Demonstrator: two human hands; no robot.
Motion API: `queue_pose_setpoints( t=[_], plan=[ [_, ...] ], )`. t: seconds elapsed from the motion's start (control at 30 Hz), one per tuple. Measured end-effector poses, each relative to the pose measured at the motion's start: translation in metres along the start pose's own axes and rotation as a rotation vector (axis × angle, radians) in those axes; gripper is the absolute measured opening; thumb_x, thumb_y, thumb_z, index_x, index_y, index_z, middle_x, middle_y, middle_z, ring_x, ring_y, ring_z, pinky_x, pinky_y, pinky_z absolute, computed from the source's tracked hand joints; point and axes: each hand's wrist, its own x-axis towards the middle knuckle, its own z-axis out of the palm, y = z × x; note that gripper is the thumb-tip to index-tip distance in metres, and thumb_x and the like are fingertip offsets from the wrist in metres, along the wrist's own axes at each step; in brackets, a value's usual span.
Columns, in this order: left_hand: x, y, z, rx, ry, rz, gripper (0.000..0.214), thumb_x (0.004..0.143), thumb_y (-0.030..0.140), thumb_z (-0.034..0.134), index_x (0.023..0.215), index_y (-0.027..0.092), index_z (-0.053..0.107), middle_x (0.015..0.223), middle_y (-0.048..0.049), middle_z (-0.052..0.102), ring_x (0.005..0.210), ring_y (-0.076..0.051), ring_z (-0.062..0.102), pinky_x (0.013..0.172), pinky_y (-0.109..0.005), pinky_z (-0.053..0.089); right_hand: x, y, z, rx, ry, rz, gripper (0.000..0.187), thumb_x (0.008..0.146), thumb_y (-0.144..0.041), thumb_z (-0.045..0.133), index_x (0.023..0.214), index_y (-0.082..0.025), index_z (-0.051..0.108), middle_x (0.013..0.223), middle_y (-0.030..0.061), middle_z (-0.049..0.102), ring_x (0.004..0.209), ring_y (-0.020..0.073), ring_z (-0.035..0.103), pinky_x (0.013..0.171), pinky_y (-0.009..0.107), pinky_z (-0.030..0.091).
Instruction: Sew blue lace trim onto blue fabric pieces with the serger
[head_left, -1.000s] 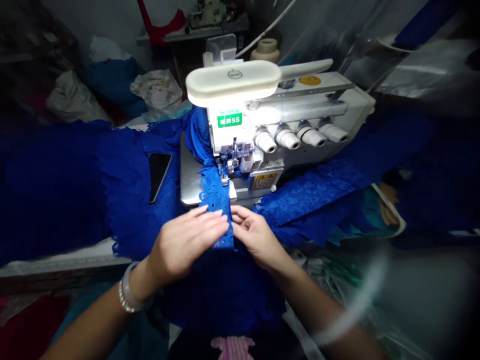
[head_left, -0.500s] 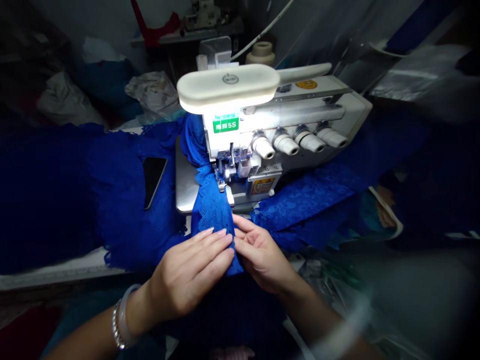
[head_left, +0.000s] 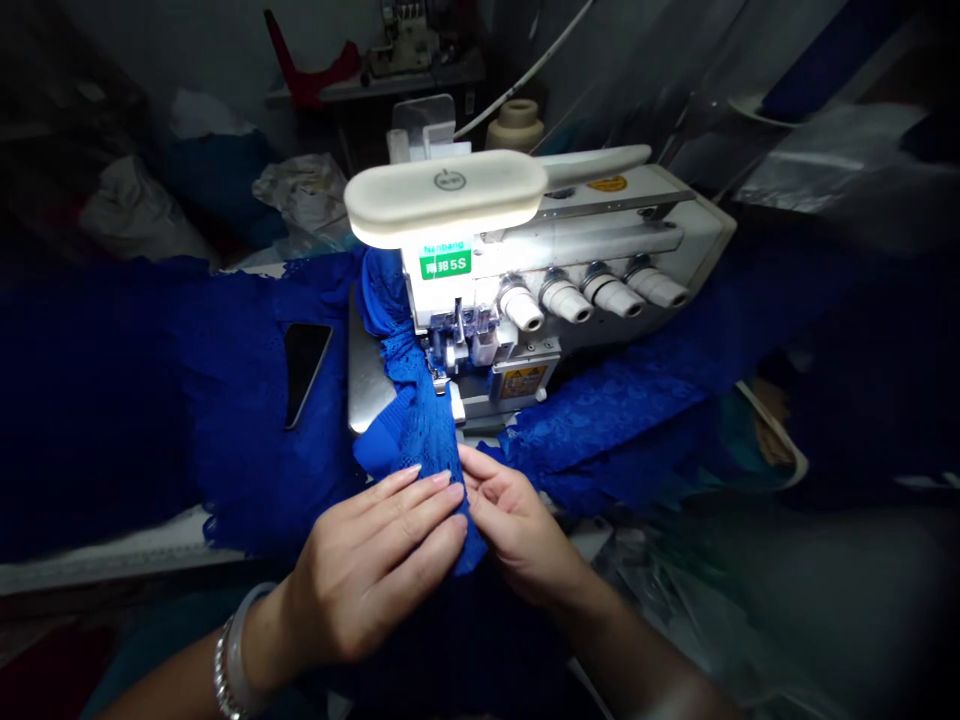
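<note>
A strip of blue lace fabric (head_left: pixel 420 420) runs from under the presser foot (head_left: pixel 442 355) of a white overlock sewing machine (head_left: pixel 570 260) toward me. My left hand (head_left: pixel 375 570) lies flat on the strip with its fingers stretched out and together, pressing it down. My right hand (head_left: pixel 510 525) touches the strip's right edge, its fingers curled and pinching the fabric. The two hands meet just in front of the machine bed. A bracelet sits on my left wrist.
A black phone (head_left: pixel 304 365) lies on blue fabric (head_left: pixel 150 400) left of the machine. More blue lace (head_left: pixel 622 410) is heaped to the right. A lamp bar (head_left: pixel 450 195) lights the needle area. Bags and another machine stand at the back.
The strip has bunched up into a fold left of the presser foot. Both hands have drawn slightly toward me while staying on the fabric.
</note>
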Motion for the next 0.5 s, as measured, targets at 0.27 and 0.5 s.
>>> queue_pose_setpoints(
  t=[0.27, 0.5],
  plan=[
    [0.0023, 0.0025, 0.0032, -0.012, 0.006, 0.000, 0.032, 0.098, 0.009, 0.037, 0.114, 0.007, 0.065, 0.116, -0.0151, 0.071, 0.126, -0.023, 0.058, 0.109, -0.042, 0.048, 0.0055, -0.0011, -0.0101, -0.480, 0.202, -0.257, 0.018, 0.086, -0.028, 0.064, 0.096, -0.019, 0.076, 0.089, 0.0047, 0.076, 0.080, 0.0177, 0.069, 0.080, 0.029, 0.054],
    [0.0052, 0.0009, -0.0010, -0.051, -0.002, -0.040, 0.032, 0.099, 0.009, 0.035, 0.115, 0.007, 0.063, 0.116, -0.0141, 0.072, 0.127, -0.019, 0.056, 0.114, -0.042, 0.042, 0.0058, -0.0076, -0.0103, -0.201, 0.135, -0.048, 0.031, 0.081, -0.045, 0.070, 0.095, -0.017, 0.072, 0.073, 0.0013, 0.072, 0.064, 0.0142, 0.063, 0.061, 0.025, 0.051]
  ],
)
